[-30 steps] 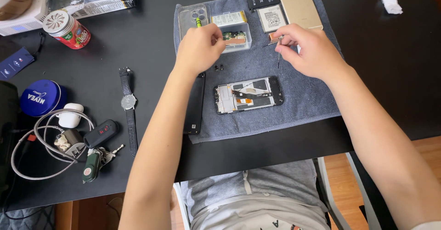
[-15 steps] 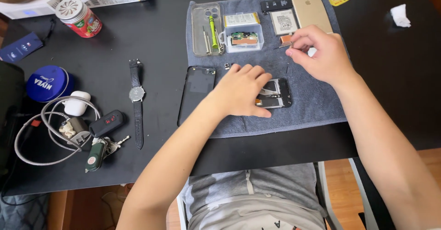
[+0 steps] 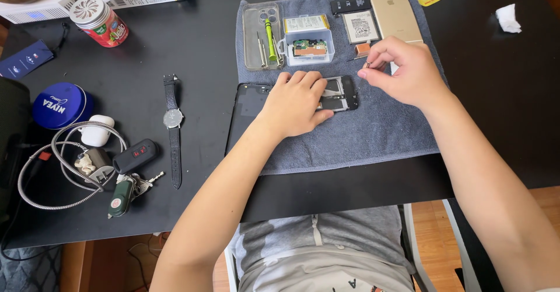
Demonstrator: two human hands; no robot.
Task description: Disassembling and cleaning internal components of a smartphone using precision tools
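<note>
Opened phone (image 3: 338, 93), back removed and internals exposed, lies near the middle of the grey towel (image 3: 361, 140), slightly toward its far edge. Left hand (image 3: 294, 102) rests flat on it, palm down, fingers spread over the left part of the frame; it pins the phone, not gripping. Right hand (image 3: 402, 70) hovers just right of the phone, thumb and forefinger pinched on something very small, too small to identify; probably a screw or a fine tool tip.

Judgement for doing this step well: keep the left palm's pressure even so the frame does not slide on the cloth, and keep the pinch low over the towel so a dropped part lands on fabric, not on the black table (image 3: 192, 53).

Along the towel's far edge: clear phone case (image 3: 252, 41) holding a green-handled screwdriver (image 3: 270, 34), small clear parts box (image 3: 309, 47), gold phone (image 3: 395, 13). Off the towel, toward the table's left edge: wristwatch (image 3: 172, 126), keys (image 3: 131, 178).
</note>
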